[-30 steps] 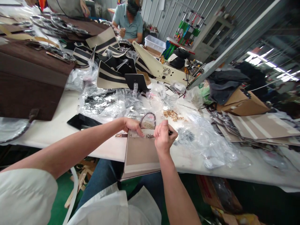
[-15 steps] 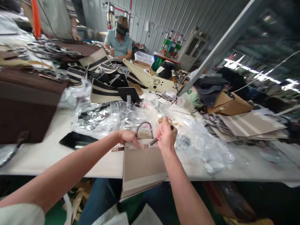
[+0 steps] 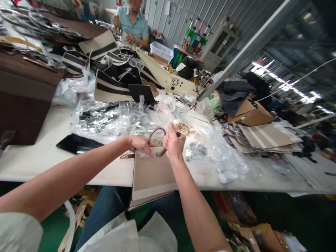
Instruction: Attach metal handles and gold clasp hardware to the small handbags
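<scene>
A beige handbag (image 3: pixel 152 175) with a curved brown handle (image 3: pixel 155 132) rests on the near edge of the white table (image 3: pixel 52 157) and overhangs my lap. My left hand (image 3: pixel 139 143) is closed on the bag's top edge, fingers pressed by the metal clasp. My right hand (image 3: pixel 173 143) is a fist wrapped round a thin dark tool (image 3: pixel 165 151) whose tip meets the clasp area. A small heap of gold-coloured fittings (image 3: pixel 185 129) lies just beyond my right hand.
Crumpled clear plastic bags (image 3: pixel 217 154) cover the table's middle and right. Cream-and-black striped panels (image 3: pixel 110 89) stand behind; brown bags (image 3: pixel 23 94) sit far left. Cardboard and striped sheets (image 3: pixel 262 136) lie at right. A seated person (image 3: pixel 131 26) works at the far end.
My right hand has tilted, thumb now up, and the tool's tip has come down to the clasp. The view shifted left and down. My left hand kept its hold on the bag.
</scene>
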Available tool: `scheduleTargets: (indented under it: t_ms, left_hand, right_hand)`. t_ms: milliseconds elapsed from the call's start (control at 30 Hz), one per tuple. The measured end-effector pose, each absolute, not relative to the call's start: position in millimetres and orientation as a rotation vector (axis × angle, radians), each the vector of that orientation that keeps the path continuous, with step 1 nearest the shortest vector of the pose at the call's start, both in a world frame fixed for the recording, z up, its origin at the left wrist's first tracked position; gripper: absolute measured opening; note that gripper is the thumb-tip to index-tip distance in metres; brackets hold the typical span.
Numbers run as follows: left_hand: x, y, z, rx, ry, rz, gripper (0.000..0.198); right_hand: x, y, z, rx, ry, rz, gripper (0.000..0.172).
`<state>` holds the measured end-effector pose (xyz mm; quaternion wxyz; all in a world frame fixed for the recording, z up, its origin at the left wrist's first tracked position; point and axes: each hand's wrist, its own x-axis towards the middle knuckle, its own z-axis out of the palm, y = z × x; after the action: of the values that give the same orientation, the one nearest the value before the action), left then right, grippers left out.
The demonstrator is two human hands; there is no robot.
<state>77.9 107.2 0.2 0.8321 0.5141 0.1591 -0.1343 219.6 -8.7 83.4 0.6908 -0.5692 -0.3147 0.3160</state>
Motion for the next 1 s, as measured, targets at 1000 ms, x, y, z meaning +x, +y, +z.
scheduleTargets:
  t_ms: [1000]
  left_hand:
    - [79.4,110.4,6.3,1.094,0.392,-0.321,0.049]
  right_hand:
    - [209.0,-44.3,74.4,-1.021,-0.659,0.708,0.077]
